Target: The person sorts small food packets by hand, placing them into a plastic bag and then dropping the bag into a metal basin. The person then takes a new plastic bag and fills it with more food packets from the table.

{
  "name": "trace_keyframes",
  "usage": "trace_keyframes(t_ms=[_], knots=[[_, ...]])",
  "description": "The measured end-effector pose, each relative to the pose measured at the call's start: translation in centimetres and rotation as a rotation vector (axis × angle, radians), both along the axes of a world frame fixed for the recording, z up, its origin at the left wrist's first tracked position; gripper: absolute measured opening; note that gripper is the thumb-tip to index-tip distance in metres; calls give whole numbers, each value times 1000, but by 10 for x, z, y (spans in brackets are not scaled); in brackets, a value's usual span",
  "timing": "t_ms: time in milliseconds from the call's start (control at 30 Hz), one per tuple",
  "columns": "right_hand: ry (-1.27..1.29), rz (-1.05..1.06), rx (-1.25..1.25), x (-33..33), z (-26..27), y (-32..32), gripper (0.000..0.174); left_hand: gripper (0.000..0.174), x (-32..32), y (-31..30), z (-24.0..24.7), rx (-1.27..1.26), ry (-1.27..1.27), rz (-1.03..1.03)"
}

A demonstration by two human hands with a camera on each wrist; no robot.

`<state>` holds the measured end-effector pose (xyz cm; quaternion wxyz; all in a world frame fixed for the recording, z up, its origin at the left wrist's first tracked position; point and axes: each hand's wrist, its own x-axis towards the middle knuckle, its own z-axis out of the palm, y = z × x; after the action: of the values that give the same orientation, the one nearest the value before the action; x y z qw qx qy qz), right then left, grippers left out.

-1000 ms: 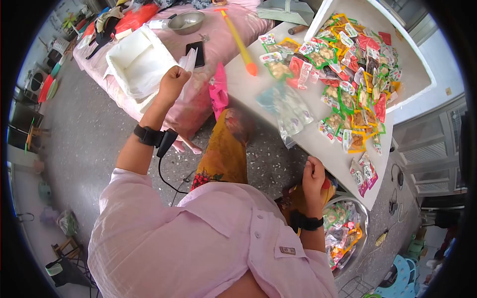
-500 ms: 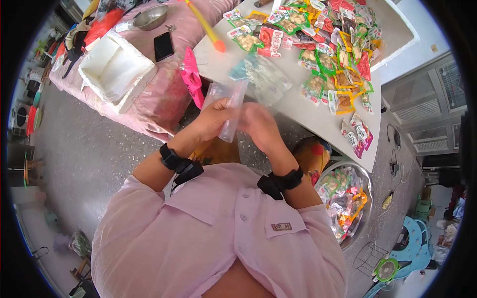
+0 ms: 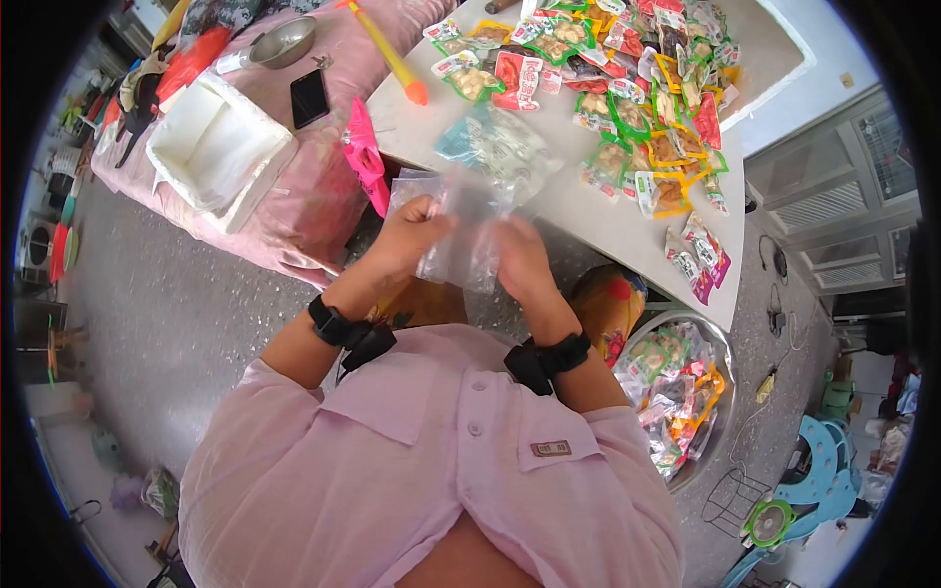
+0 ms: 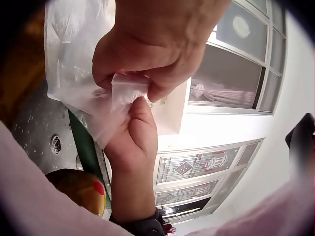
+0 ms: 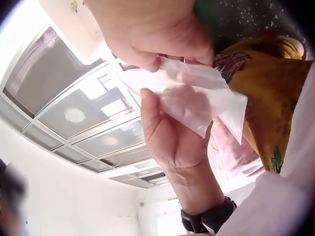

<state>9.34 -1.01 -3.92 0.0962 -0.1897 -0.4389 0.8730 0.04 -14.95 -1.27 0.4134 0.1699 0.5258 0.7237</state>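
Both hands pinch one clear plastic bag (image 3: 459,250) by its upper edge, my left hand (image 3: 407,240) and right hand (image 3: 521,261) close together, I think so it hangs slack above my lap, just short of the table (image 3: 627,250) where snack packets (image 3: 637,127) lie.

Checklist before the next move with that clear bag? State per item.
1. Left hand grips bag: ok.
2. Right hand pinches bag: ok.
3. Bag mouth open: cannot tell, the film is bunched between the hands.
4. Bag empty: ok, nothing shows inside.
5. Packets on table just ahead: ok, likely within reach.
6. A hand free to pick: not ok, both are on the bag.
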Motion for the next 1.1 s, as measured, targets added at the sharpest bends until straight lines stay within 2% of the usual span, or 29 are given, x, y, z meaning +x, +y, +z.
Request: trace_keyframes(t_ms=[67,167,233,333,400,467,533,600,667,700,767,833,900,1000,1100], knots=[[-74,-19,164,-7,15,11,11,5,-10,-8,3,14,37,101],[80,-76,115,-23,31,42,11,9,-24,-17,8,7,205,206],[163,-168,82,-38,22,73,11,12,-27,-22,18,11,335,231],[297,-337,130,-61,-7,108,7,15,-33,-28,17,-156,609,264],[312,-402,79,-68,-17,121,6,15,-33,-24,26,-257,778,313],[244,-411,-87,-67,-16,128,6,16,-29,-16,51,-337,927,382],[164,-428,754,-74,-55,161,9,16,-38,-5,61,-401,1171,494],[11,-564,1242,-72,-55,167,12,16,-47,8,72,-417,1414,620],[-198,-860,1365,-58,-5,139,14,14,-48,17,91,-438,1645,659],[-105,-916,1478,-53,5,133,17,14,-47,22,96,-447,1760,679],[91,-1017,1702,-40,17,123,22,14,-40,34,95,-444,1703,589],[23,-585,1260,-26,24,88,27,13,-33,48,85,-423,1599,458],[28,-245,705,-18,17,63,27,12,-22,63,61,-422,1418,302],[60,-128,177,-12,31,26,21,11,1,75,29,-460,1135,127],[108,-58,33,-9,17,23,18,11,10,75,3,-396,926,47]])
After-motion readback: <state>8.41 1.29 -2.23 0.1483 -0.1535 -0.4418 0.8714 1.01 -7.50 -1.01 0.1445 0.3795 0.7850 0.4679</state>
